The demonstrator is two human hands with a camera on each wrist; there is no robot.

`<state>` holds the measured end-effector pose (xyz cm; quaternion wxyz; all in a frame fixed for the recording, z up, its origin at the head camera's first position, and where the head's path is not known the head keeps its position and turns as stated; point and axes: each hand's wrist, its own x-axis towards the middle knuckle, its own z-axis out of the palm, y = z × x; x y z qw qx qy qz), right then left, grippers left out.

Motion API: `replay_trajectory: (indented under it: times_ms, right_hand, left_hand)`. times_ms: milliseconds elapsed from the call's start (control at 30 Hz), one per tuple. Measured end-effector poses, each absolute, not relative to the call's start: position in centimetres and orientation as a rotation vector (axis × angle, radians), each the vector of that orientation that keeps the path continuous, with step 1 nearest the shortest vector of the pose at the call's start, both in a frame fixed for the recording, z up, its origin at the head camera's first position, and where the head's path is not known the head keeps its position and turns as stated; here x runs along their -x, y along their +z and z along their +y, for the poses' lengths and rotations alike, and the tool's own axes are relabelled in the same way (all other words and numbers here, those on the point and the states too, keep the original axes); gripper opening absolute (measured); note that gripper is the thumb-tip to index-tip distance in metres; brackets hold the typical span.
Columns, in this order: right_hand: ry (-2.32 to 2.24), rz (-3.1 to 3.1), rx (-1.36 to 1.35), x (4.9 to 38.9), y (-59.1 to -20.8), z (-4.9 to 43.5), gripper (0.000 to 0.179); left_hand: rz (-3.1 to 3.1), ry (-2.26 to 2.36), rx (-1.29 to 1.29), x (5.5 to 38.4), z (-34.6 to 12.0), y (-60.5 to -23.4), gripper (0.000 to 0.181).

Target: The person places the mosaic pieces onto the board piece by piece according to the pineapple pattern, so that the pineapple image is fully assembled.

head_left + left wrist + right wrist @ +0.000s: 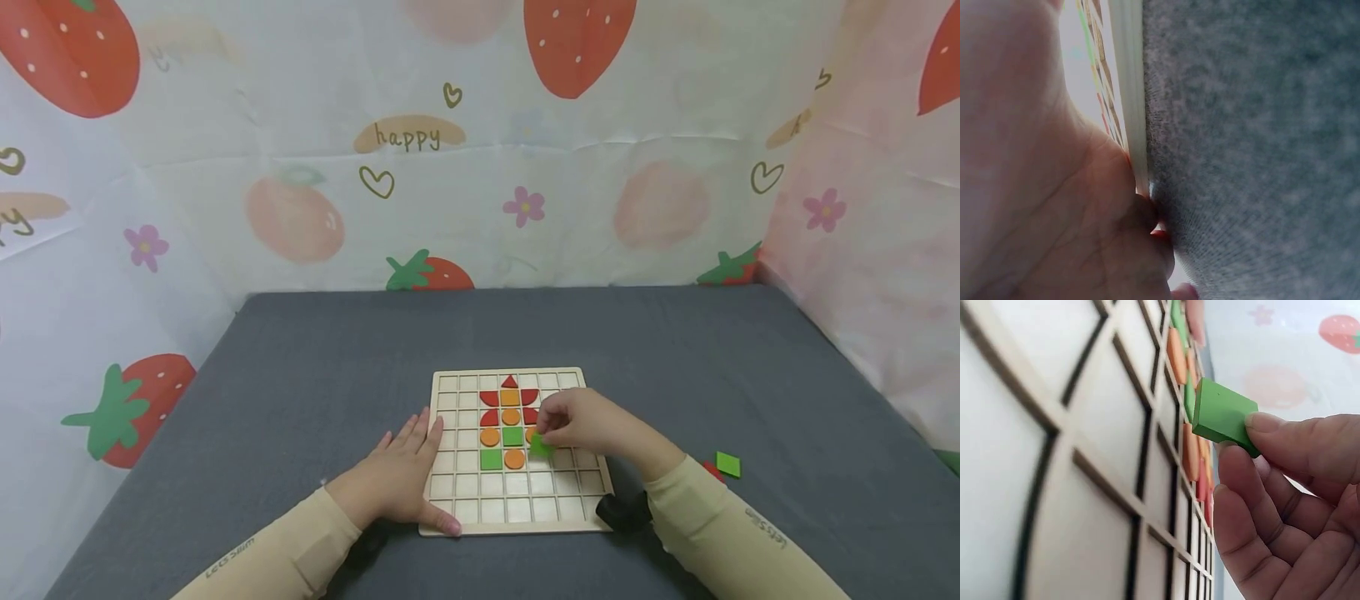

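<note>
A wooden grid board (468, 512) lies on the grey cloth with coloured pieces set in its cells. A red triangle (509, 382) tops the pattern, above an orange square (510, 398), red quarter-rounds, orange discs and green squares such as the one at left (491, 459). My right hand (592, 421) pinches a green square tile (1225, 412) between thumb and fingers, held just over the board. My left hand (401, 475) lies along the board's left edge, fingers straight, with the thumb over the near corner. In the left wrist view the palm (1041, 206) is against the board's side.
Right of the board, on the cloth, lie a loose green square (728, 464) and a red piece (712, 471), partly hidden by the right sleeve. A black device (624, 512) sits at the right wrist. A strawberry-print curtain (525, 167) rises behind the table.
</note>
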<state>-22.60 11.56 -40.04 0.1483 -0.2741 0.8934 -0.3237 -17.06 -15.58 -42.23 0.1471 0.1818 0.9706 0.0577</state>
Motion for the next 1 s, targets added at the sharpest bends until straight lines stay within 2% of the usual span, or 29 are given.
replay_trajectory:
  times_ms: [733,1000]
  right_hand:
    - [-0.82,2.587,0.734,22.3,-40.8,11.2,0.008]
    - [-0.796,2.601,0.704,22.0,-39.6,12.1,0.014]
  left_hand:
    - [2.788,0.159,-0.512,17.2,-15.5,-42.2,0.138]
    - [2.785,0.155,-0.508,17.2,-15.5,-42.3,0.138]
